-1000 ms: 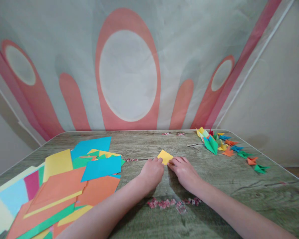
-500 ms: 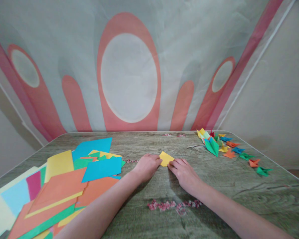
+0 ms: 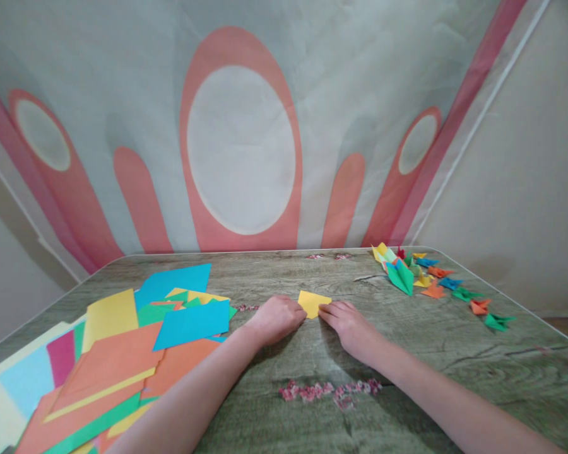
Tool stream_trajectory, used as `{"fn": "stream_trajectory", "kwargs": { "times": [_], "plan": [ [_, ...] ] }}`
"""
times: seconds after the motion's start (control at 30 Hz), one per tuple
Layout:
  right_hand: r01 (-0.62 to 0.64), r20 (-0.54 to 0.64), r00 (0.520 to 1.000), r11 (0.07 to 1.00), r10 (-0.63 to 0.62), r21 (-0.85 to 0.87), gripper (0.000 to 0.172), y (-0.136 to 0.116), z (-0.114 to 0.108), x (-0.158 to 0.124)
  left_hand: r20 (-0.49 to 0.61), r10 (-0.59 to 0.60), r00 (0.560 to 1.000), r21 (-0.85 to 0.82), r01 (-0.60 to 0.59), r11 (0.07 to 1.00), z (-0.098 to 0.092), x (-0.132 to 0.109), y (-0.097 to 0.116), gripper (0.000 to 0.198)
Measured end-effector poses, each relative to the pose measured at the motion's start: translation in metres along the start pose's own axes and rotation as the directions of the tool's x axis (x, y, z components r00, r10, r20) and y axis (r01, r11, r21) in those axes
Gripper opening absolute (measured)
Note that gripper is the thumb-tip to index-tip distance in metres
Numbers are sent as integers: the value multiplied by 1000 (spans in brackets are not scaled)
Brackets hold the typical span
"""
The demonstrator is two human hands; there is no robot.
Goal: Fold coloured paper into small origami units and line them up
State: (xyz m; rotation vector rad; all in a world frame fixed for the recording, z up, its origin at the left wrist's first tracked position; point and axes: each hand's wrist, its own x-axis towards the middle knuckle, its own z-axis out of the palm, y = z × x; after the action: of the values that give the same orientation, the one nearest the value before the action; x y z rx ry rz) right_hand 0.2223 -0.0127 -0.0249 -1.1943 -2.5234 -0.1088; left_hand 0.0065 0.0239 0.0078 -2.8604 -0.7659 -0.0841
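Note:
A small folded yellow paper [image 3: 313, 301] lies flat on the wood-patterned table [image 3: 445, 353], near its middle. My left hand [image 3: 275, 318] rests on the table with its fingers curled and the fingertips pinching the paper's left edge. From the other side my right hand [image 3: 346, 321] presses its fingertips on the paper's lower right edge. Both forearms stretch across the table from the near edge.
A spread of coloured paper sheets [image 3: 123, 353], orange, blue, yellow and green, covers the table's left side. Several small folded paper figures [image 3: 430, 280] lie at the far right corner. A fabric backdrop with pink ovals [image 3: 241, 145] hangs behind the table.
My left hand has slid a little left and back along the yellow paper's edge. The paper has turned slightly and lies flatter. The right hand has barely moved.

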Motion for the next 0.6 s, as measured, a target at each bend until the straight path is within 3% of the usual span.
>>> {"fn": "stream_trajectory", "kwargs": {
  "times": [0.27, 0.6],
  "plan": [
    [28, -8, 1000, 999, -28, 31, 33, 5, 0, 0, 15, -6, 1000, -16, 6, 1000, -6, 0, 6, 15],
    [13, 35, 999, 999, -15, 43, 37, 1, -6, 1, -76, -71, 995, -47, 67, 997, 1, 1, 1, 18]
  ]
}}
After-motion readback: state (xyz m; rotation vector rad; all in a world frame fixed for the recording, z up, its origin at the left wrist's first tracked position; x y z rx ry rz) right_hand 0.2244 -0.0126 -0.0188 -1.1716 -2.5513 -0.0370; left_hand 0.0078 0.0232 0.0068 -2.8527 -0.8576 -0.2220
